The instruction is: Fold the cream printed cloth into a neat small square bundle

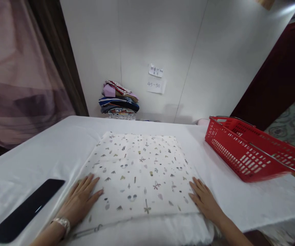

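A white cloth printed with small grey and brown motifs [142,171] lies spread flat on the white-covered table, its near edge running across between the hands. My left hand [79,200] rests flat with fingers apart on the cloth's left side; a light bracelet circles the wrist. On the right edge of the same cloth, my right hand [205,200] lies palm down, fingers spread. Neither hand grips anything.
A dark flat slab [26,210] lies on the table [65,143] at the left. To the right stands a red perforated basket [242,153] with metal handles. Folded fabrics [119,100] are stacked beyond the far edge, near paper notes [155,85] on the wall. A pinkish curtain hangs left.
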### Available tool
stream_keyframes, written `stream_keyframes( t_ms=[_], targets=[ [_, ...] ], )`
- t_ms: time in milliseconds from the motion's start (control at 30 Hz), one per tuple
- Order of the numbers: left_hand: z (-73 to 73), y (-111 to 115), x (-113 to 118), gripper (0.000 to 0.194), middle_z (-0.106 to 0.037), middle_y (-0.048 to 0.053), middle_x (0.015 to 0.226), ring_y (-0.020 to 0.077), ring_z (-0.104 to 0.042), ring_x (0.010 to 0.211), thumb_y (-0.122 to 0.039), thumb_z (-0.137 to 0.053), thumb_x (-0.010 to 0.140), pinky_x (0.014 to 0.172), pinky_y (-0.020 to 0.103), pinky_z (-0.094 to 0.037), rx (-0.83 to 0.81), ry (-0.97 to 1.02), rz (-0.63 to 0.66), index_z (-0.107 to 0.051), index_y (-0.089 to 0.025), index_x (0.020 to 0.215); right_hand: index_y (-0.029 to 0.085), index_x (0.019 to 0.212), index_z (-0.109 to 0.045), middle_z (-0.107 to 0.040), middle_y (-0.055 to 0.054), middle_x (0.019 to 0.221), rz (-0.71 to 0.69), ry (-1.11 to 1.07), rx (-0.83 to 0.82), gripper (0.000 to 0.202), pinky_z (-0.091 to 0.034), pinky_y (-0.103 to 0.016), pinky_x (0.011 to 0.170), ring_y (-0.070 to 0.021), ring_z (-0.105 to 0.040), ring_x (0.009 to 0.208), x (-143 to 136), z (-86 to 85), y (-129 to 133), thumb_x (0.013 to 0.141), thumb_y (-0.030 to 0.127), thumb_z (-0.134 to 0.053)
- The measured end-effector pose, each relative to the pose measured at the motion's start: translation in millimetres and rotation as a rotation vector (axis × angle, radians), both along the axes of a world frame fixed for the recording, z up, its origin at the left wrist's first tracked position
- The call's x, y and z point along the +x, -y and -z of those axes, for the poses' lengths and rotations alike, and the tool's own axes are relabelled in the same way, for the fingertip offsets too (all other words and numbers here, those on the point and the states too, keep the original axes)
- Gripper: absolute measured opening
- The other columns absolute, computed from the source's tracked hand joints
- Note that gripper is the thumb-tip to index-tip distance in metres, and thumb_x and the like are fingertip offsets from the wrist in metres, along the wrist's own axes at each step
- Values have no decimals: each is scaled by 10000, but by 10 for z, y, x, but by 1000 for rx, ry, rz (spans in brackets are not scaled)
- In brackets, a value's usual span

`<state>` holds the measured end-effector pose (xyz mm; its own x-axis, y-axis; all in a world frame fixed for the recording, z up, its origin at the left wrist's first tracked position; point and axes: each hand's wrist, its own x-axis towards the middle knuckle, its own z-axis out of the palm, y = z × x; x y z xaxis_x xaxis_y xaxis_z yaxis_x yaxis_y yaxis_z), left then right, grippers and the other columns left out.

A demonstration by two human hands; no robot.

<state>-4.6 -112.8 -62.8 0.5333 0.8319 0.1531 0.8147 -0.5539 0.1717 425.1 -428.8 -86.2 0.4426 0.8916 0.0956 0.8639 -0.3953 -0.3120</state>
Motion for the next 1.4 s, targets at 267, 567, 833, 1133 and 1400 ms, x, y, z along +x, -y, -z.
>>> stream_keyframes(
  t_ms=[267,567,833,1133,1400],
  targets=[
    [-590,-130,910,534,-382,71,1423,256,-327,1313,-506,-390,813,1072,420,-276,-181,35,96,-546,-207,1227,216,963,-684,-642,-80,1120,106,-264,422,353,-423,-393,957,-233,-567,1065,456,-402,-855,789,443,-477],
    [-10,-149,2096,484,-372,106,1420,257,-285,1333,-445,-391,862,1079,509,-215,-95,102,336,-519,-185,1250,165,838,-692,-702,-44,840,359,-350,299,267,-445,-277,725,-198,-619,817,1180,-532,-2374,742,272,-467],
    [190,-226,2032,445,-428,83,1388,236,-340,1306,-436,-387,874,1076,494,-249,-20,154,383,-544,-205,1221,144,710,-677,-670,-69,702,439,-297,143,235,-381,-257,592,-181,-587,670,1571,-411,-2973,734,333,-537],
    [233,-267,2012,397,-467,85,1359,256,-377,1282,-405,-450,849,1057,509,-281,-15,244,415,-576,-217,1174,154,803,-647,-653,-29,754,408,-228,114,167,-382,-223,610,-147,-569,706,1661,-378,-3052,717,214,-518],
    [220,-262,2007,394,-468,80,1359,252,-374,1285,-398,-443,850,1066,508,-272,-26,235,415,-572,-220,1177,171,874,-639,-634,-65,998,341,-153,93,215,-392,-256,750,-183,-560,888,1647,-408,-3112,710,150,-502]
  ],
)
